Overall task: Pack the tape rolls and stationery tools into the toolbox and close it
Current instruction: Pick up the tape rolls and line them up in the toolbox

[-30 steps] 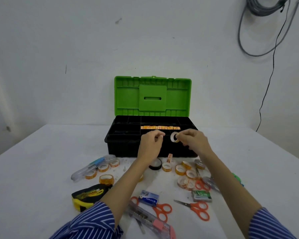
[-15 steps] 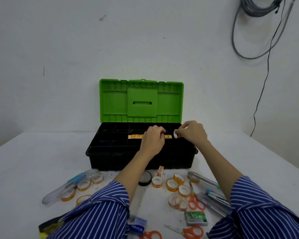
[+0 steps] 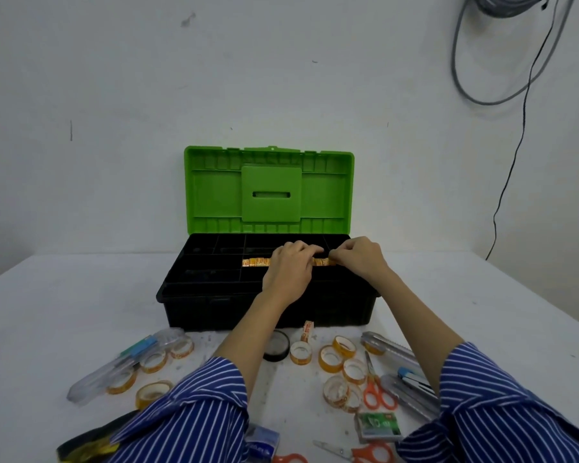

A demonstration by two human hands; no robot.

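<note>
While both hands work inside the toolbox, most of the stock lies short of them on the table (image 3: 47, 312): orange-handled scissors (image 3: 376, 390) and a second pair (image 3: 365, 453) nearest the person, a small green box (image 3: 378, 426), loose tape rolls (image 3: 331, 358) on both sides of the forearms, a clear pen case (image 3: 121, 365) off to the left, a black tape roll (image 3: 276, 345) between the arms. Beyond these, the left hand (image 3: 290, 265) rests curled, knuckles up, over a row of packed tape rolls (image 3: 256, 262) in a middle compartment of the toolbox (image 3: 214, 305); whether it grips anything cannot be told. Just to its right, the right hand (image 3: 358, 257) pinches something small at the row's end; the item itself is hidden. Behind the hands, the green lid (image 3: 269, 190) stands upright. Assessment: one row is packed, the remaining compartments look dark and unfilled, the tools are untouched, closing is outstanding. Packing is at an early stage.
</note>
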